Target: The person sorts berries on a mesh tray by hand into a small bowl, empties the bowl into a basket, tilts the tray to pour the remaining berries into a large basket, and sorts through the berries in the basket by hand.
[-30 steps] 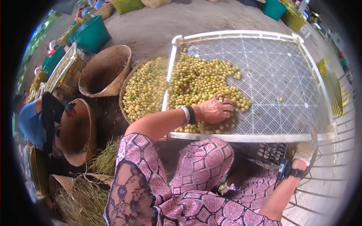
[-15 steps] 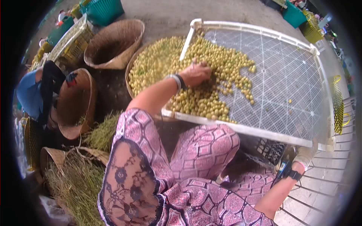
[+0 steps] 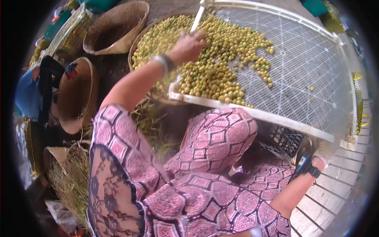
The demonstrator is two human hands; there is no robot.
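My left hand (image 3: 188, 47), smeared by motion, is over the small round yellow-green fruits (image 3: 221, 81), near the left rim of a white mesh tray (image 3: 296, 85). Its fingers look bent, but whether they hold any fruit is unclear. More fruits fill a round woven basket (image 3: 132, 53) beneath the tray's left side. On the tray, the fruits lie in a heap on the left, with a few strays farther right. My right hand (image 3: 324, 151), in a pale covering with a black watch at the wrist, grips the tray's near right corner; its fingers are partly hidden.
Two woven baskets (image 3: 118, 25) (image 3: 77, 94) stand at the left, beside a person in blue (image 3: 29, 94). Dry stalks (image 3: 73, 179) fill a basket at lower left. Under the tray is a black crate (image 3: 286, 138). A yellow basket (image 3: 358, 104) is at the right, by slatted flooring (image 3: 327, 197).
My left hand has moved left and back from the fruit heap toward the tray's left rim. The view has shifted downward. My right hand stays at the tray's corner.
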